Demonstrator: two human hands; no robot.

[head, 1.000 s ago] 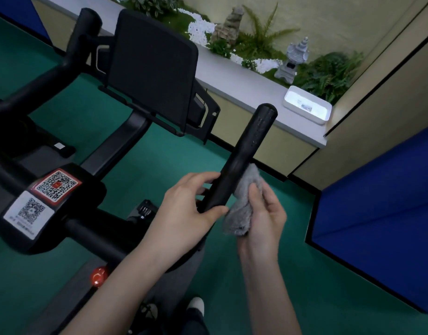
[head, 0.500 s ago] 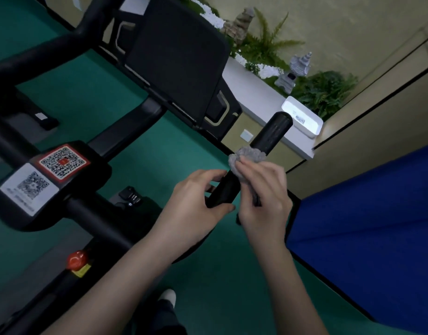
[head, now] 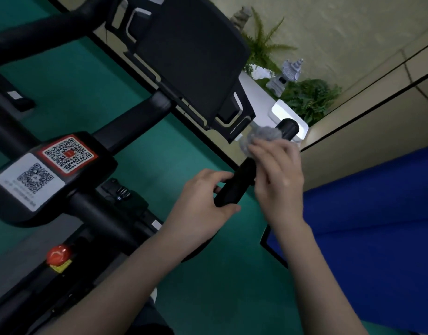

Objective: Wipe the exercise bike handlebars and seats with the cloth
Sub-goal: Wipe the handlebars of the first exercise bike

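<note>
Since the earlier frames the cloth (head: pixel 261 137) has travelled up the bar: from mid-length one second back to just below the end cap. The right hand (head: pixel 278 175) has gone up with it, and the view has swung left and tilted.

Cloth: grey, fuzzy, bunched into a wad. It sits against the upper stretch of the right-side handlebar (head: pixel 234 187), with the bar's round black tip showing just past it.

Right hand: fingers curled over the cloth, clamping it onto the bar. The fingertips are motion-blurred, so how far they wrap round cannot be told.

Left hand (head: pixel 203 199): grips the same bar lower down, thumb on the near side, fingers curled round the far side.

Bike: black console screen (head: pixel 191 56) seen from behind, above and left of the hands. The stem carries a red-bordered QR sticker (head: pixel 68 153) with a white QR label (head: pixel 30 181) beside it. A red knob (head: pixel 58 253) is lower on the frame.

Surroundings: green floor (head: pixel 220 286) and a blue panel (head: pixel 377 213) to the right. On the ledge behind are a white box (head: pixel 280 112), a small stone lantern (head: pixel 289 71) and ferns (head: pixel 309 97).
</note>
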